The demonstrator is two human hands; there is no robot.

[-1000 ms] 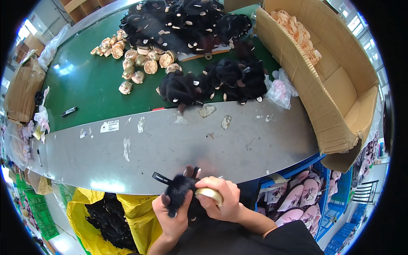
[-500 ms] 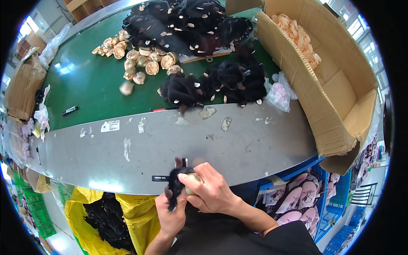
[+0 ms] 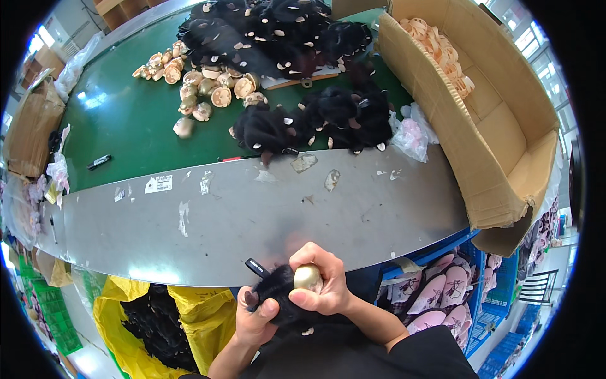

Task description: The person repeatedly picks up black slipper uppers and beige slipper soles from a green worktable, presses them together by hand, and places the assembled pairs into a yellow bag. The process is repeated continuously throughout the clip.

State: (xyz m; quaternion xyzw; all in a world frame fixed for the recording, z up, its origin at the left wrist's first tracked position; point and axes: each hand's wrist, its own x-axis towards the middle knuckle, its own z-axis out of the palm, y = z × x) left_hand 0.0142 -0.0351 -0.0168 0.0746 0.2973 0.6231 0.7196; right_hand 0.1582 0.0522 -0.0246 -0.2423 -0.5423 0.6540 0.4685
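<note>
Close to my body, just off the table's front edge, both hands hold a black plush toy piece (image 3: 279,284) with a small dark ear and a black tag. My left hand (image 3: 254,318) pinches its left side by the ear. The fingers of my right hand (image 3: 325,284) are wrapped round a shiny gold-beige ball-shaped part (image 3: 307,277), pressed against the plush's right side. Whether the ball sits inside the fur or only against it, I cannot tell.
A grey metal strip (image 3: 252,208) edges the green table (image 3: 139,126). On it lie black plush pieces (image 3: 265,129), gold-beige round shells (image 3: 221,96) and a marker (image 3: 99,162). At right stands a cardboard box (image 3: 435,95). Below are a yellow bag (image 3: 205,319) and blue crates with pink slippers (image 3: 451,287).
The plush has turned and come slightly nearer my body, its tag now tilted upward. More of the ball shows between my right fingers. The whole view has shifted a little.
</note>
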